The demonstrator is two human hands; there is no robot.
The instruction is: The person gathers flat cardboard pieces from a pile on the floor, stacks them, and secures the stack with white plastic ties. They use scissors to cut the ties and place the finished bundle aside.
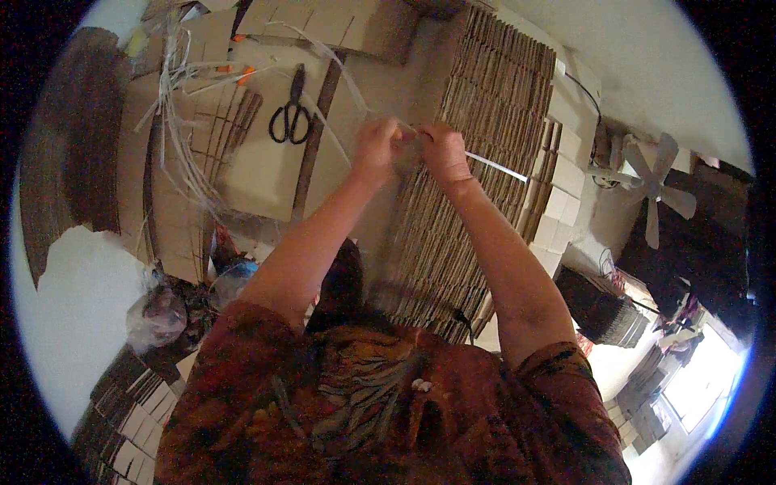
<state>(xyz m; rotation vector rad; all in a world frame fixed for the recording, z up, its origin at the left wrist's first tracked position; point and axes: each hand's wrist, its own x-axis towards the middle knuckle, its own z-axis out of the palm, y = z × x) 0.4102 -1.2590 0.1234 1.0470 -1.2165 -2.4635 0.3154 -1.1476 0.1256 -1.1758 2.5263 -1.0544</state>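
A thin white plastic strap [496, 166] is gripped in both my fists, which are close together over the left edge of a tall stack of corrugated cardboard [493, 97]. My left hand [378, 147] is closed, with a pale length of strap trailing away from it toward the far left. Fingers curled, my right hand [444, 155] pinches the strap too, and its white end sticks out to the right across the cardboard. What lies exactly between the fingertips is too small to make out.
Black-handled scissors [291, 120] lie on cardboard left of my hands. Further left hangs a tangled bunch of clear straps [171, 121]. Folded cardboard [81, 129] is piled at the far left. A white fan [656, 190] and another cardboard stack [602, 307] are to the right.
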